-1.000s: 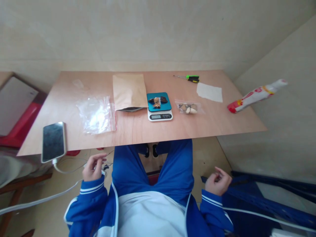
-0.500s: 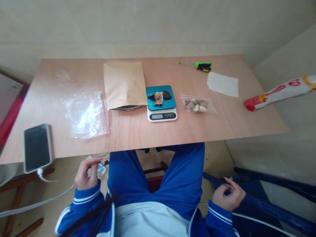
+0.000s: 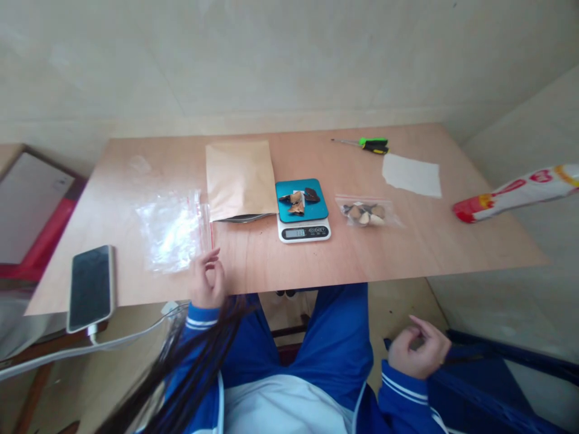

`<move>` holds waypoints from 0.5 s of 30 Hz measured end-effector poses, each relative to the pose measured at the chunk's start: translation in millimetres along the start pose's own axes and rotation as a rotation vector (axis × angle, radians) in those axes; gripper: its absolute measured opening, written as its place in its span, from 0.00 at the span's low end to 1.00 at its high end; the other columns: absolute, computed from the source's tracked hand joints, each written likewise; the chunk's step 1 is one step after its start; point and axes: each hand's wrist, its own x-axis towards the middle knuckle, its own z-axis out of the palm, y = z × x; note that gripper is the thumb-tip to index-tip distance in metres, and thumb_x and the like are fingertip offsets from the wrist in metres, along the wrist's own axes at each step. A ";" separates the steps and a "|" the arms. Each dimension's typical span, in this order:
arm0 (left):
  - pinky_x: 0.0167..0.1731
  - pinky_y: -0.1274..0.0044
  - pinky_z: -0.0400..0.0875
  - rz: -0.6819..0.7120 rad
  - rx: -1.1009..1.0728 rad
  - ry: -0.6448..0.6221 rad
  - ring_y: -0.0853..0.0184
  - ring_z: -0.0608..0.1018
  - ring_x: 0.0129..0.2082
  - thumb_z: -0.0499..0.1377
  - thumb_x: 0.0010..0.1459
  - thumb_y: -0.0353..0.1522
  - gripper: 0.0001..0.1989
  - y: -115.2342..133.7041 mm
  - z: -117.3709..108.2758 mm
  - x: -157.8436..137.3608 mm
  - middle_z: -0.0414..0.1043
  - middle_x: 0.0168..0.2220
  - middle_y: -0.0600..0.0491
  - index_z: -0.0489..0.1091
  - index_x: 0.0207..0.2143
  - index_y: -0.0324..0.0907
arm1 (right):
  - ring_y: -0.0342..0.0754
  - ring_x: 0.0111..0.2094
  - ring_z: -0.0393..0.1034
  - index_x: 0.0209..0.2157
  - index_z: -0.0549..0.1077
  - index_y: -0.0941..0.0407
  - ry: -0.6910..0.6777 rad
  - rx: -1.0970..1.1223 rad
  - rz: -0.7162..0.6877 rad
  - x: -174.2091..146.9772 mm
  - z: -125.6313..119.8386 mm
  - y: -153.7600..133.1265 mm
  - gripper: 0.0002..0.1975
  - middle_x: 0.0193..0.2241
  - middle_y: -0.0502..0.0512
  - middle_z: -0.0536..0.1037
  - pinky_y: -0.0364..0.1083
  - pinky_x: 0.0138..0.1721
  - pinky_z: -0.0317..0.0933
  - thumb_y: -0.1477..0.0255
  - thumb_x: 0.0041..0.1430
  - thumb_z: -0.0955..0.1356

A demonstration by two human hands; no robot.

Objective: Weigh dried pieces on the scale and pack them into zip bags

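My left hand (image 3: 208, 282) is over the front edge of the table, just below the flat clear zip bags (image 3: 169, 232). Its fingers are loosely bent and apart, with nothing visible in them. Off the table to the right, my right hand (image 3: 420, 348) hovers beside my thigh, half curled, thumb and index finger apart and no object in it. Dried brown pieces (image 3: 296, 204) lie on the blue plate of a small digital scale (image 3: 305, 234), whose display is lit. A zip bag of brown and pale pieces (image 3: 364, 212) lies right of the scale. A brown paper pouch (image 3: 239, 178) lies left of it, mouth toward me.
A phone (image 3: 91, 289) with a white charging cable lies at the front left edge. Two screwdrivers (image 3: 373, 144) and a torn white paper (image 3: 411, 175) lie at the back right. A red-and-white package (image 3: 511, 193) reaches in over the right edge.
My left hand has moved right and forward, from beside the table's front edge to over it. My right hand stays nearly in place. The view has tilted up and shifted slightly left.
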 end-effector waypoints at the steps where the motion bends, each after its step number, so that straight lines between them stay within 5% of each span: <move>1: 0.45 0.59 0.71 0.048 0.013 0.020 0.54 0.72 0.47 0.51 0.60 0.34 0.19 5.2 7.3 8.1 0.66 0.49 0.43 0.61 0.53 0.41 | 0.52 0.33 0.65 0.33 0.72 0.60 0.000 0.013 -0.003 2.3 1.1 -5.1 0.10 0.29 0.60 0.71 0.50 0.33 0.62 0.79 0.50 0.62; 5: 0.51 0.61 0.67 0.305 0.119 -0.021 0.56 0.70 0.51 0.49 0.60 0.32 0.19 22.2 33.2 43.9 0.68 0.48 0.42 0.62 0.54 0.38 | 0.51 0.34 0.65 0.34 0.72 0.61 0.005 0.043 -0.046 4.6 4.5 -10.3 0.10 0.29 0.60 0.71 0.50 0.35 0.62 0.79 0.51 0.62; 10: 0.54 0.62 0.64 0.342 0.225 -0.058 0.57 0.69 0.54 0.48 0.60 0.29 0.23 35.4 53.1 77.0 0.66 0.51 0.39 0.58 0.57 0.35 | 0.52 0.33 0.65 0.34 0.73 0.61 0.050 0.051 -0.087 8.0 7.8 -8.8 0.10 0.29 0.60 0.72 0.49 0.33 0.62 0.81 0.50 0.62; 15: 0.55 0.65 0.64 0.406 0.205 -0.002 0.60 0.69 0.54 0.46 0.60 0.26 0.17 37.1 60.1 85.5 0.67 0.52 0.41 0.66 0.49 0.37 | 0.52 0.33 0.65 0.33 0.72 0.60 0.041 0.065 -0.042 14.6 4.9 -13.8 0.10 0.29 0.60 0.72 0.50 0.33 0.63 0.80 0.49 0.62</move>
